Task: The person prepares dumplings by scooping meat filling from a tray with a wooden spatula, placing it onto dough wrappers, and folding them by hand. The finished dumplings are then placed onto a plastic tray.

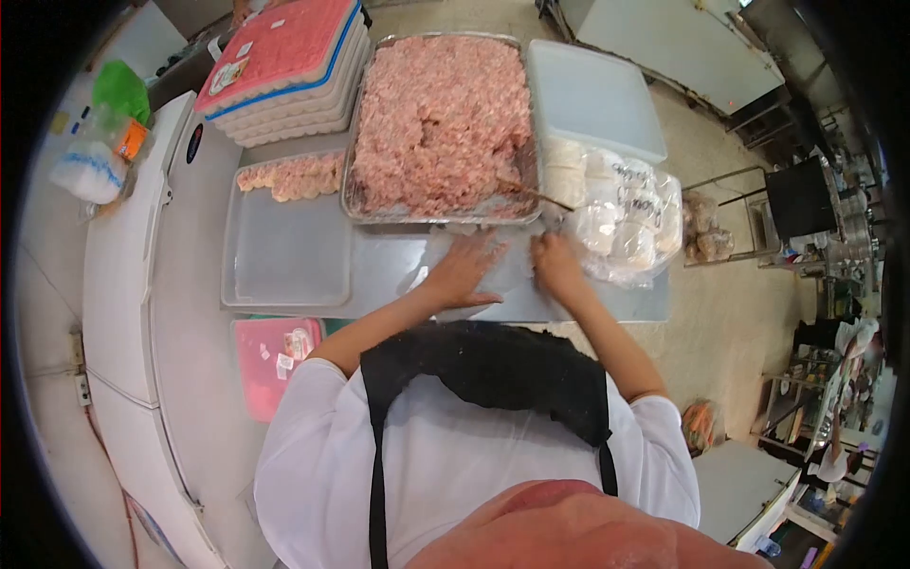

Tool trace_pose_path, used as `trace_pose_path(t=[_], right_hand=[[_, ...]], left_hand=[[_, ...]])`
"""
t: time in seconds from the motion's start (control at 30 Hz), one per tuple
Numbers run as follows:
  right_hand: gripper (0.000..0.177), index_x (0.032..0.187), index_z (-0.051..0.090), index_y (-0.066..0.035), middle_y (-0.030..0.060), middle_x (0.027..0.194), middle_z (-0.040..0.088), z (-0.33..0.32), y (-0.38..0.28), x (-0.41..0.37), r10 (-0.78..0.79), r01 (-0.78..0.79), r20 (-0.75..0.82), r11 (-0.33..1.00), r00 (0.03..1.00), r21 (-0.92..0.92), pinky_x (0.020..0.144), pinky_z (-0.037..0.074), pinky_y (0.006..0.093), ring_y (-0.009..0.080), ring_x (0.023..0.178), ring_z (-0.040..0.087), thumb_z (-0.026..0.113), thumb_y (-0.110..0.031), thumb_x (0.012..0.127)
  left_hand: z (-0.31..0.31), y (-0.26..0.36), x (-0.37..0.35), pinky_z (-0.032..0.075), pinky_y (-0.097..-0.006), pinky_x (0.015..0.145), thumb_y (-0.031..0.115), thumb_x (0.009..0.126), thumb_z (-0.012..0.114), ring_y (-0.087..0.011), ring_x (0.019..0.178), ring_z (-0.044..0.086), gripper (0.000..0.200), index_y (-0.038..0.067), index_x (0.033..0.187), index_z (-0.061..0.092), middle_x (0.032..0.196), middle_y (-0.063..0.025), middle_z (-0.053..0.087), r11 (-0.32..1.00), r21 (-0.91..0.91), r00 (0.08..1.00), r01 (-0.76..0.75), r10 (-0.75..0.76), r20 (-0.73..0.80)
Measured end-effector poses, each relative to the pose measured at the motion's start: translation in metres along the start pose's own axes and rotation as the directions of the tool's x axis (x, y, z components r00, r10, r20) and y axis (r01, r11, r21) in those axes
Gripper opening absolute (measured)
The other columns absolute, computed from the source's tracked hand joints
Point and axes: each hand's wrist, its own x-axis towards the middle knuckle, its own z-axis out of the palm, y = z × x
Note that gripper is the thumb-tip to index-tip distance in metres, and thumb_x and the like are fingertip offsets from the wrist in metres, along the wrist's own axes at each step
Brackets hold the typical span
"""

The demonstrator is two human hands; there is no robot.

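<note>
On the desk [384, 256], the left hand [466, 270] lies spread over a thin pale sheet [513, 271] — perhaps steadying it — while the right hand [557, 266] curls beside it, any pinch unclear; the metal tray [398, 218] of minced meat [436, 114] sits just beyond, presumably for reach.

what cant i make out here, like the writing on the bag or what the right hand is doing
All in the head view:
Writing on the bag of white packs: too small and blurred.
Whether the right hand grips the clear film: its fingertips are too indistinct.
Inner end of the thin stick: apparently hidden by the ground meat.
Print on the red lid's labels: too small.
</note>
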Motion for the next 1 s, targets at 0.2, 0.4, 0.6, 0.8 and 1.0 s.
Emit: trace_pose_path(t=[0.2, 0.4, 0.6, 0.8, 1.0], right_hand=[[0.021, 0.1, 0.06, 0.004, 0.0245, 0.104, 0.058, -0.026, 0.005, -0.008, -0.027, -0.017, 0.07, 0.826, 0.997, 0.563, 0.082, 0.048, 0.0407, 0.0361, 0.096, 0.058, 0.054, -0.001, 0.08], [0.035, 0.121, 0.055, -0.001, 0.0121, 0.124, 0.056, -0.029, 0.031, -0.022, 0.236, -0.381, 0.346, 0.122, 0.908, 0.916, 0.09, 0.044, 0.0343, 0.0225, 0.11, 0.055, 0.049, -0.026, 0.098], [0.059, 0.135, 0.041, -0.008, 0.011, 0.128, 0.052, -0.017, -0.009, -0.01, 0.198, -0.372, 0.493, -0.442, 0.847, 0.816, 0.095, 0.043, 0.037, 0.0219, 0.113, 0.053, 0.038, -0.053, 0.097], [0.05, 0.125, 0.053, -0.009, 0.0094, 0.121, 0.059, -0.033, -0.007, -0.012, 0.03, -0.284, 0.491, -0.784, 0.871, 0.552, 0.095, 0.044, 0.0415, 0.0224, 0.112, 0.056, 0.044, -0.049, 0.096], [0.029, 0.113, 0.055, -0.009, 0.0043, 0.093, 0.063, -0.05, -0.013, -0.001, 0.393, -0.197, 0.442, -0.527, 0.806, 0.827, 0.07, 0.05, 0.0304, 0.0163, 0.081, 0.061, 0.053, -0.032, 0.096]], left_hand=[[0.038, 0.012, 0.063, 0.031, -0.0466, 0.105, 0.021, 0.071, 0.073, -0.0334, 0.124, 0.043, 0.066, 0.011, 0.132, 0.047, 0.129, -0.0171, 0.048, 0.999, -0.054, 0.988, 0.002, -0.01, -0.152], [0.033, 0.041, 0.068, 0.044, -0.0388, 0.092, 0.006, 0.073, 0.067, -0.0342, 0.108, 0.054, 0.034, 0.002, 0.106, 0.06, 0.11, -0.0174, 0.056, 0.89, -0.453, 0.916, 0.048, -0.219, -0.335], [0.013, 0.086, 0.092, 0.041, -0.0411, 0.095, 0.003, 0.072, 0.062, -0.034, 0.105, 0.052, 0.028, 0.002, 0.1, 0.057, 0.107, -0.0156, 0.053, 0.865, -0.482, 0.858, -0.143, -0.135, -0.496], [-0.015, 0.077, 0.073, 0.035, -0.0463, 0.103, 0.01, 0.071, 0.065, -0.036, 0.124, 0.042, 0.05, 0.006, 0.12, 0.054, 0.128, -0.0184, 0.048, 0.993, -0.001, 0.967, -0.121, 0.117, -0.226], [-0.011, 0.082, 0.038, 0.027, -0.0431, 0.111, 0.024, 0.085, 0.062, -0.034, 0.131, 0.038, 0.059, 0.007, 0.138, 0.042, 0.141, -0.0159, 0.04, 0.903, -0.414, 0.902, -0.116, -0.079, -0.424]])
